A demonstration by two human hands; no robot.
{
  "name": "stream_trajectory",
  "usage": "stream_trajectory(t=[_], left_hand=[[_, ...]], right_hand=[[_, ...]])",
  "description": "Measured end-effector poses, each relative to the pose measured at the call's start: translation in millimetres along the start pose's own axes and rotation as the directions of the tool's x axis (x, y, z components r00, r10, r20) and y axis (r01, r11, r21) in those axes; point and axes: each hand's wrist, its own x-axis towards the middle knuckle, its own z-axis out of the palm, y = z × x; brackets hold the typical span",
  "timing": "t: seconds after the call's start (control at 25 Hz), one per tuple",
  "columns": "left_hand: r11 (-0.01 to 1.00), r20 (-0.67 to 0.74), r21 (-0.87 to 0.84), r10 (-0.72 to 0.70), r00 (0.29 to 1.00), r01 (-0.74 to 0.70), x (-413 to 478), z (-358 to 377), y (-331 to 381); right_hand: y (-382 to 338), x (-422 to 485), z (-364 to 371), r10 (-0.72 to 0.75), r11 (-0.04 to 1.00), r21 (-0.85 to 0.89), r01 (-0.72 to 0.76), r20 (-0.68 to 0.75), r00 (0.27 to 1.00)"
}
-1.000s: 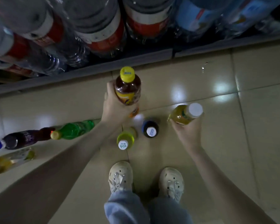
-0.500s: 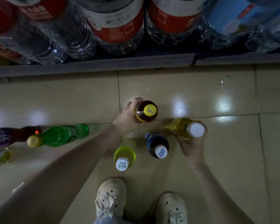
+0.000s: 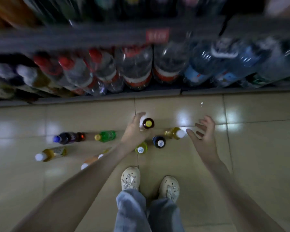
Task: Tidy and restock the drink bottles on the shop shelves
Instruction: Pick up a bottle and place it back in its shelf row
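My left hand (image 3: 134, 129) curls round a brown tea bottle with a yellow cap (image 3: 148, 123) that stands upright on the tiled floor. My right hand (image 3: 202, 136) hovers with spread fingers just right of a yellow drink bottle with a white cap (image 3: 174, 133), not touching it. A dark blue bottle (image 3: 159, 142) and a lime-green bottle (image 3: 141, 149) stand close in front of these two. The bottom shelf (image 3: 107, 97) holds large water bottles (image 3: 136, 69) with red and blue labels.
Left of my left arm, a green bottle (image 3: 105, 136), a purple bottle (image 3: 65, 138), a pale yellow bottle (image 3: 52, 153) and an orange one (image 3: 90, 160) lean or lie on the floor. My shoes (image 3: 130, 179) stand behind the bottles. The view is motion-blurred.
My right hand let go of the yellow white-capped bottle, which now stands on the floor, and opened. The brown tea bottle came down to the floor. The view rose, showing more shelf.
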Motion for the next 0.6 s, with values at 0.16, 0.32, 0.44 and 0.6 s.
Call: stream_trajectory(t=[0.16,0.32,0.44,0.6], left_hand=[[0.979,0.079,0.09,0.176,0.981,-0.183,-78.7,-77.8,150.0],[0.893,0.065,0.062,0.443,0.894,-0.446,-148.0,-131.7,300.1],[0.814,0.021,0.101,0.572,0.82,-0.571,-194.1,-149.8,396.0],[0.743,-0.148,0.12,0.669,0.728,-0.659,-249.0,-146.4,503.5]], right_hand=[[-174.9,-38.6,-64.3,-0.095,0.995,-0.031,0.095,-0.017,0.995],[-327.4,-68.1,-122.4,-0.296,0.946,-0.131,0.297,0.029,0.955],[-408.7,-85.5,-180.6,-0.472,0.859,-0.196,0.473,0.057,0.88],[-479.1,-108.6,-280.6,-0.641,0.725,-0.267,0.634,0.075,0.764]])
